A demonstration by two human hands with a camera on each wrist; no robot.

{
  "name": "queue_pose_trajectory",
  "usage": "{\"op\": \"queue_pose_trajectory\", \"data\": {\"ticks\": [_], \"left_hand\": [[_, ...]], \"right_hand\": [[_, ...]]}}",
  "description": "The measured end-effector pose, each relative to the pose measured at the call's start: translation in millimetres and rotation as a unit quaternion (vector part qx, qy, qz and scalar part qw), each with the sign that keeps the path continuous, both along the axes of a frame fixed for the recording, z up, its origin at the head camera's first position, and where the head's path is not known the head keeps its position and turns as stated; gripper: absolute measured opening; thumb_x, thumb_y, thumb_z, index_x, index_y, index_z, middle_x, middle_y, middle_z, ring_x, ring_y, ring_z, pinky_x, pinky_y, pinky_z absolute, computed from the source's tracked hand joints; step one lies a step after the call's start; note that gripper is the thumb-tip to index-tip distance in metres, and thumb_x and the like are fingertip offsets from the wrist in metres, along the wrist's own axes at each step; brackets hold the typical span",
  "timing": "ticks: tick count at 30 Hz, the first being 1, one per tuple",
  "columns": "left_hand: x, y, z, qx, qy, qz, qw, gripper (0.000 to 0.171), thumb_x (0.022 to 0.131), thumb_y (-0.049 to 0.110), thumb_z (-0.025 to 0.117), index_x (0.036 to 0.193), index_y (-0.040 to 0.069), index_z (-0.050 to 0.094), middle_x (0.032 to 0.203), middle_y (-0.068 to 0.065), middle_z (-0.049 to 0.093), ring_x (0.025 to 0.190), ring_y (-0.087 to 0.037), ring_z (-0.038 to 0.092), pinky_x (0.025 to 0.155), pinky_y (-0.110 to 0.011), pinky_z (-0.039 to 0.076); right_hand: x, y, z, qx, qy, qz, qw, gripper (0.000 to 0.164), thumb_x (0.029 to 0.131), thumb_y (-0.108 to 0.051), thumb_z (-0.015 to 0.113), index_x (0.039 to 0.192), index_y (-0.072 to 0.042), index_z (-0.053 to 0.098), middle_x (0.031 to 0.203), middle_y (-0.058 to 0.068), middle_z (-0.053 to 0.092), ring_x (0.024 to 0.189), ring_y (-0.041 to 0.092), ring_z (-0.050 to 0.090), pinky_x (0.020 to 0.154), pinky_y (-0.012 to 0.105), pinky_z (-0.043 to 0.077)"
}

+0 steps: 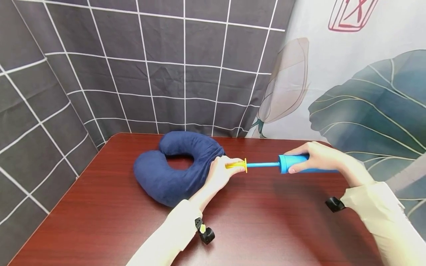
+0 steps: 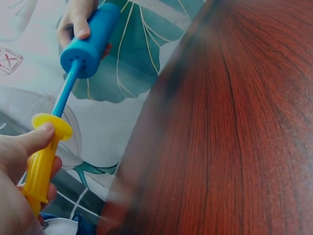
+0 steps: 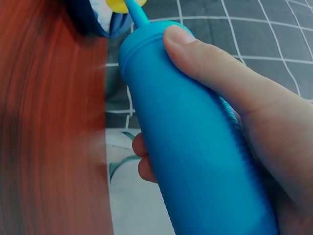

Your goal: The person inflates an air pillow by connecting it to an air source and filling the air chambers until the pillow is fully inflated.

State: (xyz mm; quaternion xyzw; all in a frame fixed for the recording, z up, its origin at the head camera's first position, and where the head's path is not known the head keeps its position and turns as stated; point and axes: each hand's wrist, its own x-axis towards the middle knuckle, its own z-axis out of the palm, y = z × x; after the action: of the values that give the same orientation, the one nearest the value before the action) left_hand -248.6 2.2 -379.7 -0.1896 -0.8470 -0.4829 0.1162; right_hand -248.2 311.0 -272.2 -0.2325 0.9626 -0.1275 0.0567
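A hand pump with a blue barrel (image 3: 195,132) and a yellow handle (image 2: 43,171) is held level above the table in the head view. My left hand (image 1: 220,170) grips the yellow handle, its thumb along the round flange. Around the barrel, near its ribbed collar, curl the fingers and thumb of my right hand (image 1: 319,159). A length of blue rod (image 2: 66,93) shows between handle and barrel, so the plunger is drawn partly out. Just left of my left hand lies a navy U-shaped neck pillow (image 1: 173,188), partly covered by that hand.
The reddish-brown wooden table (image 1: 259,225) spreads beneath both hands. Behind it hangs a dark grey cloth (image 1: 166,81) with a white grid, and at the right a pale curtain (image 1: 332,74) with large leaves. A black strap mount (image 1: 204,232) sits at the left wrist.
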Motion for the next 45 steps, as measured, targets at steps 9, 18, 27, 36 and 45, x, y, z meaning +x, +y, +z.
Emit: {"op": "queue_pose_trajectory", "data": {"ticks": [9, 18, 27, 36, 45], "left_hand": [[4.1, 1.3, -5.0, 0.011, -0.013, -0.008, 0.9998, 0.030, 0.080, 0.034, 0.081, 0.107, 0.022, 0.078, 0.094, 0.004, 0.078, 0.084, -0.014, 0.064, 0.071, -0.022, 0.047], [9.2, 3.8, -9.4, 0.012, -0.011, -0.017, 0.9997, 0.030, 0.081, 0.035, 0.081, 0.108, 0.023, 0.078, 0.095, 0.005, 0.078, 0.085, -0.013, 0.065, 0.072, -0.020, 0.048], [6.8, 3.5, -10.7, 0.005, 0.010, -0.006, 0.9999, 0.031, 0.079, 0.031, 0.082, 0.108, 0.020, 0.078, 0.093, 0.002, 0.078, 0.083, -0.016, 0.063, 0.071, -0.021, 0.046], [1.7, 2.2, -8.9, -0.006, 0.031, -0.007, 0.9995, 0.030, 0.079, 0.028, 0.082, 0.108, 0.018, 0.078, 0.091, -0.001, 0.076, 0.084, -0.018, 0.064, 0.077, -0.028, 0.044], [0.1, 3.3, -6.5, 0.006, 0.034, 0.000, 0.9994, 0.029, 0.079, 0.026, 0.082, 0.106, 0.017, 0.079, 0.089, -0.002, 0.076, 0.084, -0.019, 0.063, 0.075, -0.027, 0.042]], "right_hand": [[12.7, 22.3, 5.3, 0.003, 0.001, -0.023, 1.000, 0.058, 0.073, -0.049, 0.083, 0.123, -0.022, 0.070, 0.094, -0.009, 0.071, 0.079, 0.007, 0.058, 0.064, 0.024, 0.048], [23.2, 44.5, 4.7, 0.000, 0.013, -0.036, 0.999, 0.056, 0.074, -0.043, 0.085, 0.124, -0.024, 0.070, 0.095, -0.010, 0.071, 0.078, 0.002, 0.054, 0.062, 0.022, 0.046], [22.5, 33.2, -1.4, -0.011, 0.026, -0.015, 0.999, 0.055, 0.074, -0.044, 0.084, 0.123, -0.021, 0.071, 0.095, -0.011, 0.070, 0.078, 0.001, 0.054, 0.063, 0.022, 0.046], [8.7, 6.2, -14.8, -0.005, 0.044, 0.008, 0.999, 0.056, 0.074, -0.051, 0.082, 0.121, -0.022, 0.072, 0.097, -0.011, 0.072, 0.077, 0.002, 0.055, 0.064, 0.022, 0.046], [-4.4, -26.1, -20.4, -0.002, 0.041, 0.022, 0.999, 0.058, 0.075, -0.053, 0.081, 0.121, -0.021, 0.072, 0.096, -0.008, 0.072, 0.077, 0.007, 0.057, 0.064, 0.024, 0.046]]}}
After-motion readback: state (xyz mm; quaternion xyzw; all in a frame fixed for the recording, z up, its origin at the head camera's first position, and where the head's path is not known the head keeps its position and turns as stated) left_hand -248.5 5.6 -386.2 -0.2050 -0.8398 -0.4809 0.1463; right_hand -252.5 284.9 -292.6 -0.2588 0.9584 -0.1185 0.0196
